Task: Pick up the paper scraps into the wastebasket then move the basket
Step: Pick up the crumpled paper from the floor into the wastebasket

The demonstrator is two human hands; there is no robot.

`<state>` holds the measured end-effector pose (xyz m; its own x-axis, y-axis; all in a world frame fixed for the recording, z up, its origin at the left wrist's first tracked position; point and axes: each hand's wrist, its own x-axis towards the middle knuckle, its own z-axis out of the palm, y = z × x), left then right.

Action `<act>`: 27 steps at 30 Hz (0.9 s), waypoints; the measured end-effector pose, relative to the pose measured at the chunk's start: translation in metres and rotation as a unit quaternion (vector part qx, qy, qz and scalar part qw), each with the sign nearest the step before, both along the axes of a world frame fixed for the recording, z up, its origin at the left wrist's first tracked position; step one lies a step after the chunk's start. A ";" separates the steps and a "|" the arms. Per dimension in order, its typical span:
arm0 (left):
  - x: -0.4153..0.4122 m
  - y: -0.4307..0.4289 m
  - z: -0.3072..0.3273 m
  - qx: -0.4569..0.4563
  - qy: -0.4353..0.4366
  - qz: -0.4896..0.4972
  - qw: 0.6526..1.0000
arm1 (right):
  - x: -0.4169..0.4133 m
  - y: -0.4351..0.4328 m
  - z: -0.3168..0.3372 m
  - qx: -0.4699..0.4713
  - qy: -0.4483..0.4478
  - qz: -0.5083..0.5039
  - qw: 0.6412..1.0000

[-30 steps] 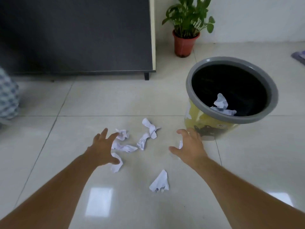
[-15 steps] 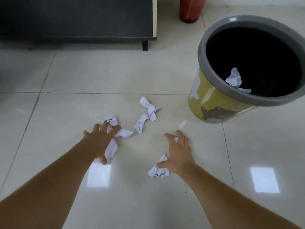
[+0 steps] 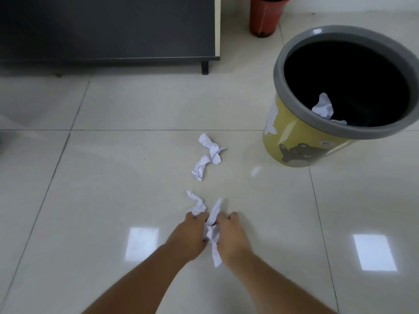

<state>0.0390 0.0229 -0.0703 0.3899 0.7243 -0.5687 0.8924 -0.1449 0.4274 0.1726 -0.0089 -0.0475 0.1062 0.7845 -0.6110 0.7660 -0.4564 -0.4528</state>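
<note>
My left hand (image 3: 189,236) and my right hand (image 3: 231,237) are pressed together low on the tiled floor, with a bunch of white paper scraps (image 3: 212,234) squeezed between them. One scrap (image 3: 196,203) pokes out past my left fingers. Two more crumpled scraps (image 3: 212,148) (image 3: 199,167) lie loose on the floor farther ahead. The wastebasket (image 3: 292,146), yellow with a grey rim and a bear picture, stands at the right. A crumpled paper (image 3: 323,106) lies inside it.
A dark cabinet on short legs (image 3: 108,30) runs along the back left. A red plant pot (image 3: 264,18) stands behind the wastebasket. Pale glossy floor tiles (image 3: 113,177) spread all around.
Both hands swept inward from apart and now meet, gathering the near scraps between them. The two far scraps have not moved. The view has tilted lower.
</note>
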 end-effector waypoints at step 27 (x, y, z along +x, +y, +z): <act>0.189 0.161 0.350 0.268 -0.240 0.036 0.932 | 0.170 0.140 0.331 0.439 -0.001 -0.119 0.891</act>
<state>0.2284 0.1837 0.2801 0.4456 0.8885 0.1094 0.6327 -0.3990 0.6637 0.3428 0.1314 0.2835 0.3343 0.9148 0.2266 0.6961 -0.0777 -0.7137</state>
